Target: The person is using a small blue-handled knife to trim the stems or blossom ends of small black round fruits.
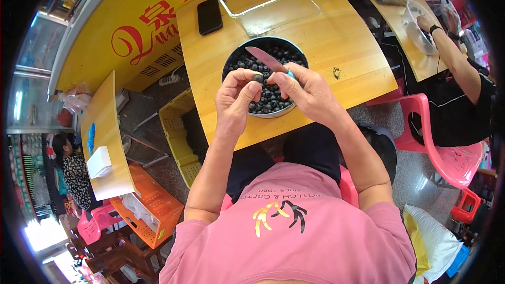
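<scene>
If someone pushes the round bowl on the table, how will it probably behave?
The bowl probably feels heavy, since many dark balls lie in it. Being wide, it would likely slide before tipping, though its base is hidden. The loose, roundish balls might roll if jolted.

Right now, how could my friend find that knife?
On the wooden table before the pink-shirted person sits a round bowl of small dark balls. Above it, the right hand holds the knife. It's long and flat, unlike the round balls.
</scene>
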`<control>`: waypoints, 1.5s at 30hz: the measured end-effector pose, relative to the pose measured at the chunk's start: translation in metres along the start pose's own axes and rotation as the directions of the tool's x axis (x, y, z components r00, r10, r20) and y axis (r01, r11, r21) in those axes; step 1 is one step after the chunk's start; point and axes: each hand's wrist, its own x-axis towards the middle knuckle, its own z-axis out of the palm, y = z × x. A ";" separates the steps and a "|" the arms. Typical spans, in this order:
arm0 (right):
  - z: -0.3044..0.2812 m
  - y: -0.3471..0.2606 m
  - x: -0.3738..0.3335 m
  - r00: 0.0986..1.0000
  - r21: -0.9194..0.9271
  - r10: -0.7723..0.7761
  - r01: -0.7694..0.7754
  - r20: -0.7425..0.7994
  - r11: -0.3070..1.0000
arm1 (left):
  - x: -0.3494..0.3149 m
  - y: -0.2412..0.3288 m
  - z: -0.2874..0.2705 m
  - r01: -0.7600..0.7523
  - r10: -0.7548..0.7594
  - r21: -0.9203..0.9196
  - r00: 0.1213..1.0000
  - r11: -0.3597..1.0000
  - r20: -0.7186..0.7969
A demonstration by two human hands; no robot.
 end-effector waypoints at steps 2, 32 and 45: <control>0.001 -0.012 -0.001 1.000 -0.025 0.018 -0.018 -0.014 1.000 | 0.000 0.000 0.001 -0.030 0.028 0.062 0.999 0.998 0.021; 0.003 0.006 -0.004 0.833 -0.650 -0.547 0.370 -0.085 0.664 | 0.002 -0.001 0.017 -0.066 0.062 0.122 0.998 0.990 0.033; 0.004 0.010 -0.005 0.818 -0.675 -0.569 0.371 -0.088 0.638 | 0.004 -0.001 0.020 -0.082 0.080 0.083 0.996 0.993 0.033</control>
